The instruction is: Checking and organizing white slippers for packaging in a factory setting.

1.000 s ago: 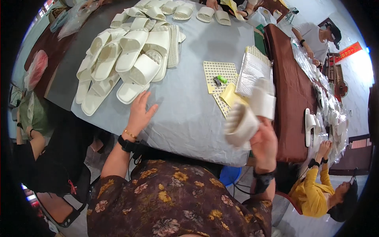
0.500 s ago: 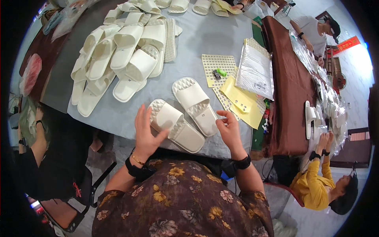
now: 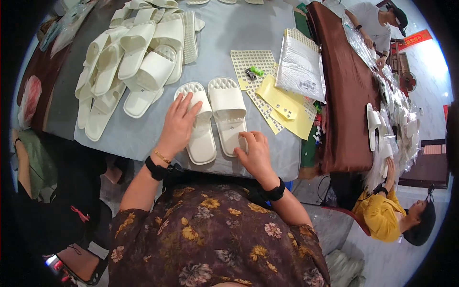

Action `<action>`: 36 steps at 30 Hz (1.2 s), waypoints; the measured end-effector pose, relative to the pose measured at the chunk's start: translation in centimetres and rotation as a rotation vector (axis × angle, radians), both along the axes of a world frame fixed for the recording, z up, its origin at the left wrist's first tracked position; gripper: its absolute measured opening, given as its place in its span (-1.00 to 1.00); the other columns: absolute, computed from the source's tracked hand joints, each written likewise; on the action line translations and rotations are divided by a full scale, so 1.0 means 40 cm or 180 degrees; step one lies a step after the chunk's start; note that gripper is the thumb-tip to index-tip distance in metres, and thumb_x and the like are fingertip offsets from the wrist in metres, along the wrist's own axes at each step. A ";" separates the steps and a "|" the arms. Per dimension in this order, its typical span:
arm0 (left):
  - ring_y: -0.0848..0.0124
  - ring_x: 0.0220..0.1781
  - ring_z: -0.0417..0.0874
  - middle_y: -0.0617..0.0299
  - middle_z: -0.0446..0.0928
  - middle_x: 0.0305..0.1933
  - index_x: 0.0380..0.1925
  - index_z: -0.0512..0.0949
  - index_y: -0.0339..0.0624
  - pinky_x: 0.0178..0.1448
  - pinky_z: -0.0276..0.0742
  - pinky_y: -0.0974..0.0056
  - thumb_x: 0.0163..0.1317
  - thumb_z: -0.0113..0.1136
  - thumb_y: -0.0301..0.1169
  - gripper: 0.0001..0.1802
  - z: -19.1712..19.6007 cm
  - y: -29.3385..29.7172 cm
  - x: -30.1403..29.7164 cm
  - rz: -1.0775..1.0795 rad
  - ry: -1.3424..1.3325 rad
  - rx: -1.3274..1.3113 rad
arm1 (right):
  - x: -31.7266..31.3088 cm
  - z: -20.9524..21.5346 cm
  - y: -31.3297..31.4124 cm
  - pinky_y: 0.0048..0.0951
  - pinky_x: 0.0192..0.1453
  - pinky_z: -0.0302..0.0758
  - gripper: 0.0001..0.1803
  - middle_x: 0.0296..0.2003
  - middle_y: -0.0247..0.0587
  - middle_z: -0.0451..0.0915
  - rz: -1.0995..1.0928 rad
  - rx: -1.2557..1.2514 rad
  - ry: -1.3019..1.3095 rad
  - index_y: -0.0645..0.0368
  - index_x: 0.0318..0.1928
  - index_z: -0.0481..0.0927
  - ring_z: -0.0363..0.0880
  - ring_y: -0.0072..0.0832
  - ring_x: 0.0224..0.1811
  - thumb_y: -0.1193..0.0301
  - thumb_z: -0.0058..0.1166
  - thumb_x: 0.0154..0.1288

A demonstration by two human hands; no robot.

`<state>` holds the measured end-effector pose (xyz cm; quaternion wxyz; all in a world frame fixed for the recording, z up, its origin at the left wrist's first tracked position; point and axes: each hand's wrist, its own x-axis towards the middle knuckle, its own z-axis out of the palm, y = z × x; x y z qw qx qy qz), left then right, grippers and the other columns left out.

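Two off-white slide slippers lie side by side in front of me, toes pointing toward me. My left hand point(image 3: 180, 123) rests its outstretched fingers on the strap of the left slipper point(image 3: 201, 143), holding nothing. On the right slipper point(image 3: 229, 122), a small dark mark shows on the footbed. My right hand point(image 3: 257, 154) touches that slipper's right edge, fingers bent and thumb apart from them. Both slippers lie flat on the grey-covered table point(image 3: 138, 149).
A heap of similar slippers point(image 3: 136, 45) lies at the left. At the right are a sticker sheet point(image 3: 251, 60), yellow backing paper point(image 3: 277, 101), a small green item point(image 3: 257, 71) and a silvery bubble mailer point(image 3: 300, 67). Co-workers sit on both sides, beyond a brown-covered table point(image 3: 346, 95) at right.
Both slippers have turned from slanted to nearly straight and parallel. My left hand has come onto the left strap, and my right hand has moved left to the right slipper's edge.
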<state>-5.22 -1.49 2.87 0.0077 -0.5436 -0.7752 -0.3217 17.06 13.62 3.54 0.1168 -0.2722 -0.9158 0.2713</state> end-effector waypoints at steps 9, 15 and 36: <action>0.11 0.18 0.53 0.11 0.55 0.13 0.01 0.59 -0.18 0.23 0.39 0.04 0.14 0.34 -0.39 -0.61 -0.004 0.033 0.150 -0.0507 0.0010 0.0284 | -0.088 -0.023 0.031 -0.12 -0.02 0.47 -0.81 -0.26 -0.05 0.58 -0.0147 0.0065 0.0723 0.18 -0.19 0.68 0.55 -0.07 -0.14 0.47 0.25 0.15; 0.14 0.29 0.43 0.12 0.47 0.24 0.08 0.54 -0.17 0.30 0.32 0.03 0.17 0.34 -0.23 -0.51 -0.033 0.052 0.167 -0.0329 0.0048 -0.0114 | -0.121 -0.047 0.025 -0.13 -0.16 0.48 -0.90 -0.38 -0.10 0.57 -0.0119 0.0404 0.0681 0.16 -0.29 0.66 0.56 -0.10 -0.24 0.45 0.25 0.16; 0.09 0.32 0.40 0.13 0.44 0.29 0.12 0.52 -0.14 0.40 0.21 -0.01 0.17 0.32 -0.17 -0.47 -0.050 0.053 0.171 -0.0229 -0.0013 -0.0261 | -0.006 -0.055 0.189 -0.17 -0.09 0.49 -0.94 -0.32 0.02 0.59 -0.0932 -0.0470 0.1014 0.24 -0.27 0.57 0.57 -0.04 -0.21 0.52 0.07 0.29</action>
